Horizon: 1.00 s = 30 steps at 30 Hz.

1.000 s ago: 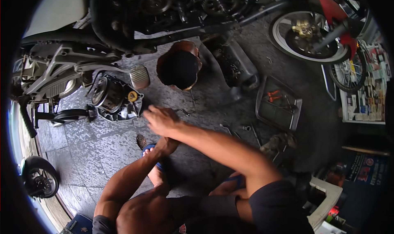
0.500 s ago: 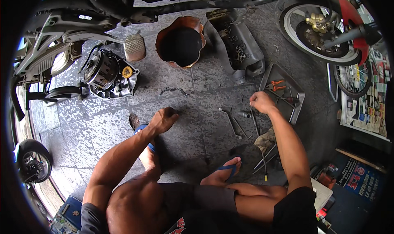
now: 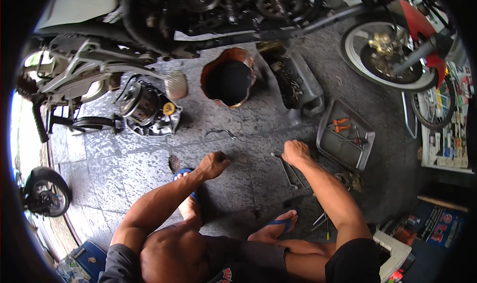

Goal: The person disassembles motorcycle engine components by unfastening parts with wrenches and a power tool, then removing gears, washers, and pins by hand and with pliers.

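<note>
My left hand (image 3: 213, 164) is closed above the stone floor (image 3: 221, 196); what, if anything, it holds is hidden. My right hand (image 3: 295, 152) has its fingers curled over several metal wrenches (image 3: 289, 178), near a rag (image 3: 350, 182); its grip's contents are hidden. Just beyond my hands lies a thin curved metal piece (image 3: 221, 132). An engine cover with a round drum and yellow gear (image 3: 168, 109) sits up left. A rusty cut container (image 3: 227, 81) and a grey oblong housing holding small parts (image 3: 293, 84) stand farther ahead. A tray (image 3: 370, 140) with orange-handled pliers (image 3: 342, 125) is at right.
Motorcycle frames and opened engines (image 3: 74, 74) span the top and upper left. A red-fendered front wheel (image 3: 382, 59) is upper right, beside a second wheel (image 3: 442, 111) and a sticker-covered panel (image 3: 444, 146). Another tyre (image 3: 47, 191) stands far left; a pale crate (image 3: 390, 248) lies lower right.
My hands were together near the engine cover and have separated. My right hand swung right toward the tray, then came back left to the wrenches. My left hand now sits a little right, fingers closed.
</note>
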Tool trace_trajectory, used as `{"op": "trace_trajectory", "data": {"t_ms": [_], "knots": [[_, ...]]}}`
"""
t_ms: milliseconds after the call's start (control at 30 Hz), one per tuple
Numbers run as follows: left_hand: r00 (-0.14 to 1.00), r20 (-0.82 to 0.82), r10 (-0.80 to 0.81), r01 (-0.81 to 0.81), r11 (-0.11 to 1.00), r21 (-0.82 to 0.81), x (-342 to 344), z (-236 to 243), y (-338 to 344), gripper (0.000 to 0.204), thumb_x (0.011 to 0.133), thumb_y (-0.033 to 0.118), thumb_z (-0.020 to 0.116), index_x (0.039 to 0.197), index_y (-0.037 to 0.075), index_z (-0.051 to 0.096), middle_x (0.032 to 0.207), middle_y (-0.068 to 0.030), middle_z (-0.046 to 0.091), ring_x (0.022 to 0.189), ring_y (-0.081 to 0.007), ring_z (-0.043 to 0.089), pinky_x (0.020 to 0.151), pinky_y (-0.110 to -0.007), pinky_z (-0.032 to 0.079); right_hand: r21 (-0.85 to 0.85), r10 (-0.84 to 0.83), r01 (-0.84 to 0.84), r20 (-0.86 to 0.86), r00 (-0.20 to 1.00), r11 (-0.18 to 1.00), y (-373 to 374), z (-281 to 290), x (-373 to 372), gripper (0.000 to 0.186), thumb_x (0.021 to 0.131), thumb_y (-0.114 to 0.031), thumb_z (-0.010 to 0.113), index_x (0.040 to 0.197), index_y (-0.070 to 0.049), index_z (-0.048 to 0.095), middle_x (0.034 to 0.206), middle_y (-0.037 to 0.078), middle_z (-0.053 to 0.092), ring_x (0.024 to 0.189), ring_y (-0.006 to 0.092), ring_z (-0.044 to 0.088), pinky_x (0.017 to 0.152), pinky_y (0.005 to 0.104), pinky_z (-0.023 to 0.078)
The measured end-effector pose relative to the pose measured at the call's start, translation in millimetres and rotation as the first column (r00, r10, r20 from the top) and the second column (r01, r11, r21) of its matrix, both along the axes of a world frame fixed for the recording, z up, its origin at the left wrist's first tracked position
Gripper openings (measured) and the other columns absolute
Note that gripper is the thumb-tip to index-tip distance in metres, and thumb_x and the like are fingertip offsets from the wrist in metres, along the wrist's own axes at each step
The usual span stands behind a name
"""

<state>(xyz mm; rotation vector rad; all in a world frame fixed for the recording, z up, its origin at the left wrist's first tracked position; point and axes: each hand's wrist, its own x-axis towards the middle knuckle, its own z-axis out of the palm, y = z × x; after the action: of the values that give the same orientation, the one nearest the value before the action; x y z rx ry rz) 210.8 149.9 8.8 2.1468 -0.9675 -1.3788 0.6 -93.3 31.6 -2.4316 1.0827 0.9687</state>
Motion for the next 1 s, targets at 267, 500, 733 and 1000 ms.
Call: {"op": "trace_trajectory", "data": {"t_ms": [267, 500, 733, 1000], "knots": [[0.997, 0.024, -0.067, 0.067, 0.998, -0.017, -3, -16, 12, 0.038, 0.089, 0.034, 0.055, 0.102, 0.000, 0.067, 0.099, -0.0228, 0.069, 0.101, -0.0404, 0.064, 0.088, -0.047, 0.051, 0.042, 0.019, -0.033, 0.303, 0.953, 0.999, 33, 31, 59, 0.022, 0.072, -0.023, 0.068, 0.087, -0.006, 0.069, 0.090, 0.017, 0.070, 0.089, 0.0378, 0.067, 0.077, 0.0473, 0.053], [0.995, 0.000, -0.105, 0.105, 0.993, -0.052, -1, -15, 22, 0.044, 0.089, 0.039, 0.055, 0.103, -0.002, 0.065, 0.103, -0.0272, 0.066, 0.102, -0.0411, 0.064, 0.085, -0.049, 0.050, 0.107, 0.056, -0.158, 0.633, 0.772, 0.982, 87, 32, 149, 0.018, 0.076, -0.020, 0.067, 0.084, -0.005, 0.065, 0.082, 0.017, 0.069, 0.081, 0.0382, 0.067, 0.070, 0.0455, 0.052], [1.000, -0.026, 0.000, 0.000, 1.000, 0.001, 26, -11, 36, 0.041, 0.088, 0.036, 0.057, 0.103, -0.001, 0.068, 0.100, -0.0262, 0.068, 0.100, -0.0387, 0.065, 0.086, -0.048, 0.051, 0.271, -0.094, -0.154, 0.720, 0.687, 0.950, 136, 46, 220, 0.018, 0.078, -0.023, 0.069, 0.084, -0.006, 0.064, 0.080, 0.014, 0.069, 0.078, 0.0345, 0.068, 0.069, 0.0434, 0.052], [0.999, -0.045, -0.002, 0.002, 1.000, 0.005, 35, -14, 39, 0.047, 0.090, 0.041, 0.057, 0.113, 0.001, 0.066, 0.110, -0.0255, 0.066, 0.108, -0.0428, 0.061, 0.092, -0.048, 0.049, 0.060, 0.089, -0.191, 0.723, 0.685, 0.980, 44, 66, 172, 0.018, 0.079, -0.022, 0.069, 0.089, -0.008, 0.065, 0.085, 0.014, 0.069, 0.082, 0.0346, 0.068, 0.070, 0.0430, 0.053]]}}
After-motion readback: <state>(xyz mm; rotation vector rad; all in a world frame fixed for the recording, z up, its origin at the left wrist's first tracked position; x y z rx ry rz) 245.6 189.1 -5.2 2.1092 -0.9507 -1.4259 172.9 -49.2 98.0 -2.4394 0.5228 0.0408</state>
